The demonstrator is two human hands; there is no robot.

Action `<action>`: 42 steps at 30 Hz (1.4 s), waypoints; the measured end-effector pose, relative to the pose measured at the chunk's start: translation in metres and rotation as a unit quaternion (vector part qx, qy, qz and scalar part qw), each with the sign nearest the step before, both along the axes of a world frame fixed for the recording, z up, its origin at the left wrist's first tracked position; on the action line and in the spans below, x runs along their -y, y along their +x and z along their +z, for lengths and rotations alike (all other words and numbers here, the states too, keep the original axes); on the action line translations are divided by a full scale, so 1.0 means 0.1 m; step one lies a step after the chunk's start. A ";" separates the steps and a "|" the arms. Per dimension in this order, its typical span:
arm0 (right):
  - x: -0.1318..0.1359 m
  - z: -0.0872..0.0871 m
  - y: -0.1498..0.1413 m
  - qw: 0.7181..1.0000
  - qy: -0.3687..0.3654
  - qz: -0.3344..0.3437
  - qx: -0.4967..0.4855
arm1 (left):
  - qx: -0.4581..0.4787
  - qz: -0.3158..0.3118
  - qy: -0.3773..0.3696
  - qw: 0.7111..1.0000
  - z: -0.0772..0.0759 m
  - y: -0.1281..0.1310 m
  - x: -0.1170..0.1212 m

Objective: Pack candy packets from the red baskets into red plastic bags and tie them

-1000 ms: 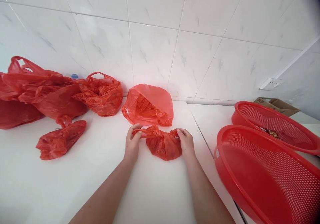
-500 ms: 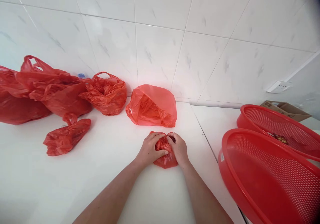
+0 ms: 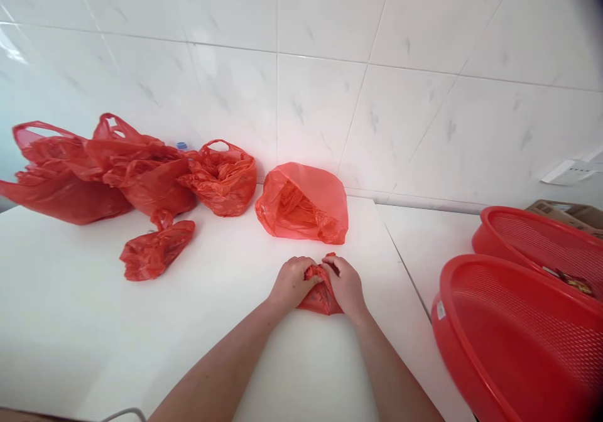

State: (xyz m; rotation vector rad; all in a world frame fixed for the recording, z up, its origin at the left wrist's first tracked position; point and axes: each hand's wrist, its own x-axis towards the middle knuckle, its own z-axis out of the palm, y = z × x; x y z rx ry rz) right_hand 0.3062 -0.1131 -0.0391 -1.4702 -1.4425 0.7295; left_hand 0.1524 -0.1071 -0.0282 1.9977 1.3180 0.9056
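A small red plastic bag (image 3: 321,299) lies on the white table (image 3: 198,328) between my two hands. My left hand (image 3: 294,282) grips its gathered top from the left, fingers curled in and thumb pressed to the film. From the right, my right hand (image 3: 346,284) pinches the bag's top, and a bit of red film pokes up above the fingers. What the bag contains is hidden. Just beyond my hands sits a larger red plastic bag (image 3: 304,203), its mouth loose and crumpled film showing within.
Several filled red bags (image 3: 153,180) stand along the tiled wall at left, a small knotted bag (image 3: 157,251) in front of them. At right, two red mesh baskets (image 3: 499,334) stand partly overlapping, a cardboard box (image 3: 568,211) behind. A seam splits the tabletop near them.
My fingers have drawn the small bag's top in tighter, and less of the bag shows. The view has turned left, so everything sits further right.
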 end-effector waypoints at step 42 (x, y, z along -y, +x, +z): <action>-0.12 0.06 -0.17 0.985 -0.089 -0.049 0.140 | -0.209 0.415 0.266 0.844 0.03 -1.21 0.04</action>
